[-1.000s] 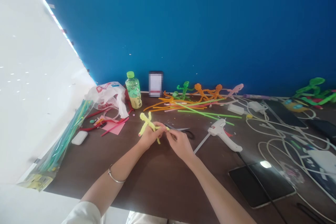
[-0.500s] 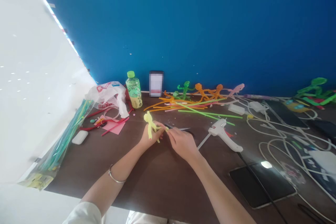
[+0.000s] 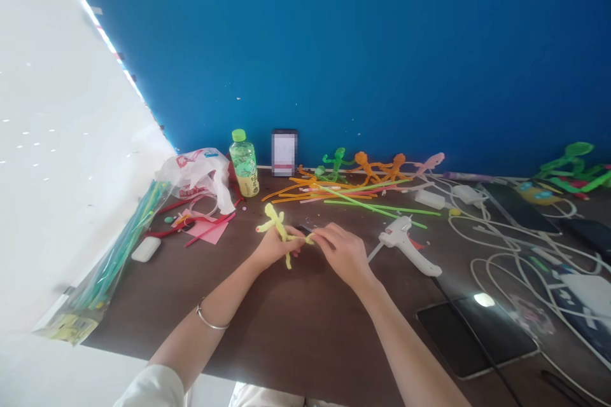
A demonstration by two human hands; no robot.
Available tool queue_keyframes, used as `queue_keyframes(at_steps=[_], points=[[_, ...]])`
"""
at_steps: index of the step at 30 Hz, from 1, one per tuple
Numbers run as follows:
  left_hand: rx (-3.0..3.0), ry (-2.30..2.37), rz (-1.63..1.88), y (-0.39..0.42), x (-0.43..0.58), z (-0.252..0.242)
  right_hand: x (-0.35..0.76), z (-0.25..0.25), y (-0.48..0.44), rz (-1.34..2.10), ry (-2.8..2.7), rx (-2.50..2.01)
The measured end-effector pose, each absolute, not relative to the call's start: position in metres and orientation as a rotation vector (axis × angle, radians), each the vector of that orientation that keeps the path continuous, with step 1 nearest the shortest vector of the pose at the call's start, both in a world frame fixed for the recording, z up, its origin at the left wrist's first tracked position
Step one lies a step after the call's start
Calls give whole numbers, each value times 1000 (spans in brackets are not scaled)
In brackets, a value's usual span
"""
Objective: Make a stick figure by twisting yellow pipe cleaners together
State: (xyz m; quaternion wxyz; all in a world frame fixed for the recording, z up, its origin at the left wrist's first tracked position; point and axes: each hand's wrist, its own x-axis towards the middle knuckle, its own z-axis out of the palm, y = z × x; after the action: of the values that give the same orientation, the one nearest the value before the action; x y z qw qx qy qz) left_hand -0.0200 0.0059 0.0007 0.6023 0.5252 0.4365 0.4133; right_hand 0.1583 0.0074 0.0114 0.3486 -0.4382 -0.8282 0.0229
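A small yellow pipe-cleaner figure (image 3: 275,221), with a rounded head and thin fuzzy limbs, is pinched in my left hand (image 3: 273,248). One limb hangs down below the thumb. Another part stretches to the right, where the closed fingertips of my right hand (image 3: 344,253) grip its curled yellow end (image 3: 310,239). Both hands are held just above the dark table (image 3: 267,331). Behind my fingers lie scissors (image 3: 303,229), mostly hidden by my right hand. To the right of that hand rests a white glue gun (image 3: 405,245).
Loose orange and green pipe cleaners (image 3: 372,206) lie behind my hands, with finished figures (image 3: 367,167) along the blue wall. A bottle (image 3: 244,164), plastic bag (image 3: 195,172) and packet of pipe cleaners (image 3: 119,248) stand left. Cables (image 3: 496,229) and a tablet (image 3: 472,334) occupy the right.
My right hand has moved a little to the right, away from my left, drawing out the yellow strand. The figure has turned in my left hand, one limb now pointing left.
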Motion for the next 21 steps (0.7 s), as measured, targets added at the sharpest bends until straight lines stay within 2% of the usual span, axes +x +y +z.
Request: queue_keyframes(at_steps=[5, 10, 15, 21], points=[[1047, 877, 978, 5, -21, 0, 157, 12, 8, 453, -2024, -1252], [1011, 843, 975, 5, -21, 0, 152, 9, 8, 699, -1950, -1265], [1044, 905, 1061, 7, -21, -5, 143, 2, 5, 759, -1974, -1282], [1247, 1014, 1081, 6, -22, 2, 138, 1, 1, 676, -2054, -1366]])
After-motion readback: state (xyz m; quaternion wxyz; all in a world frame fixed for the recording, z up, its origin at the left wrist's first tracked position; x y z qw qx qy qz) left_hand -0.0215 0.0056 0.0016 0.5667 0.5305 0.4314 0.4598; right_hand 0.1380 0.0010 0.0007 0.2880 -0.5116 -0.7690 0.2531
